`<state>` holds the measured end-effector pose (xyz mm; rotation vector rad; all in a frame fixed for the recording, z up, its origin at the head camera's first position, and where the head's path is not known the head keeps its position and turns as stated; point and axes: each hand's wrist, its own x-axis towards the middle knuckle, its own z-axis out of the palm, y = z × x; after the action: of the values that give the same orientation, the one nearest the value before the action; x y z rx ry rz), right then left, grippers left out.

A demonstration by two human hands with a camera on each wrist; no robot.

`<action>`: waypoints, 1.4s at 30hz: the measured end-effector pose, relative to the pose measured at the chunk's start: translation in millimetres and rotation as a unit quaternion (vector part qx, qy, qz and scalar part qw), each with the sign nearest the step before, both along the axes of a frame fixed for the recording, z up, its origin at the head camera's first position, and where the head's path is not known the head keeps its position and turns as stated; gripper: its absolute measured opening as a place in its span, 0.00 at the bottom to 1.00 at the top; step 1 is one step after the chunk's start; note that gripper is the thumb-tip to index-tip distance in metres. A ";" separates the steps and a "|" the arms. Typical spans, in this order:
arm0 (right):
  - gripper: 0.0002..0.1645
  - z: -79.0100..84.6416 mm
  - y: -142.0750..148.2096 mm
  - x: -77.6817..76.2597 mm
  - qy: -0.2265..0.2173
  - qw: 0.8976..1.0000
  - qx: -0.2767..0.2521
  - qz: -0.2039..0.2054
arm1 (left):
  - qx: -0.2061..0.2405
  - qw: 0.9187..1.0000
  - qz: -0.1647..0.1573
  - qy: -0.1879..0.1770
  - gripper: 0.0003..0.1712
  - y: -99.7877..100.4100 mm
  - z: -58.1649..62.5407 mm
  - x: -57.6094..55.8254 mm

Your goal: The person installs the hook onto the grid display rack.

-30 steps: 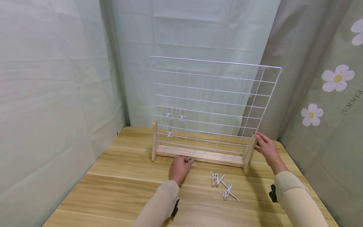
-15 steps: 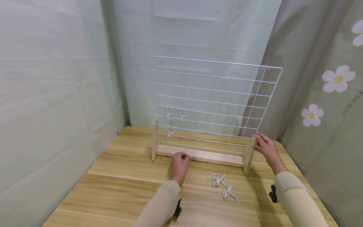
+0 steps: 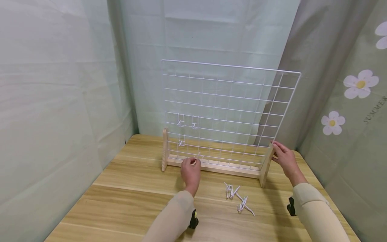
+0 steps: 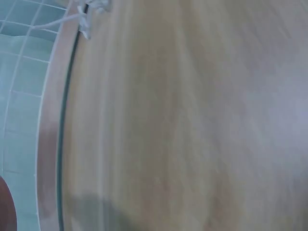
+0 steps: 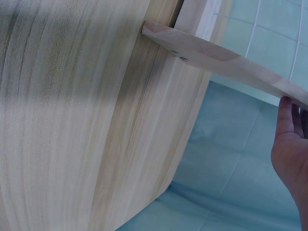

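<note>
A white wire grid panel (image 3: 231, 66) stands upright in a wooden stand, with wooden side supports at both ends. My left hand (image 3: 190, 173) is low in front of the panel, left of its middle, pinching a white wire hook (image 3: 199, 155) whose ends overlap the lower wires. The fingers partly hide the hook. At the right end, my right hand (image 3: 287, 163) grips the top of the side support (image 3: 266, 166) between thumb and fingers; the right wrist view shows this hand (image 5: 293, 149) against the support's outer face. Three hooks hang on the panel's left part, one of them lowest (image 3: 181, 141).
Several loose white hooks (image 3: 231, 191) lie tangled on the wooden table (image 3: 121, 198), in front of the stand's right half. The stand's base bar (image 3: 217, 167) runs between the supports. Pale curtains (image 3: 75, 84) surround the table at the back and sides.
My left hand has moved up and away from me, lifting the hook from in front of the base bar to the lower grid wires. The right hand stays on the support.
</note>
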<state>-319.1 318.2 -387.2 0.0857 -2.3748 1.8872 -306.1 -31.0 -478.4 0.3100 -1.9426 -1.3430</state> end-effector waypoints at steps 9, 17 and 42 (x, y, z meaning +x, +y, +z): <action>0.42 -0.3 0.5 0.5 -0.001 1.000 0.001 -0.005 | 0.072 0.996 0.033 0.042 0.06 7.2 15.9 -2.6; 0.42 -0.5 1.6 0.4 0.009 1.000 0.007 -0.005 | 0.142 0.987 0.048 0.057 0.05 11.0 32.8 -6.2; 0.43 0.5 -1.2 -0.4 -0.001 1.000 0.008 -0.010 | 0.236 0.965 0.088 0.074 0.06 10.0 68.9 -32.2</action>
<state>-319.5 316.9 -386.6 0.0604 -2.3822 1.8607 -338.3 -21.0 -409.6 0.5779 -1.4201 -1.6468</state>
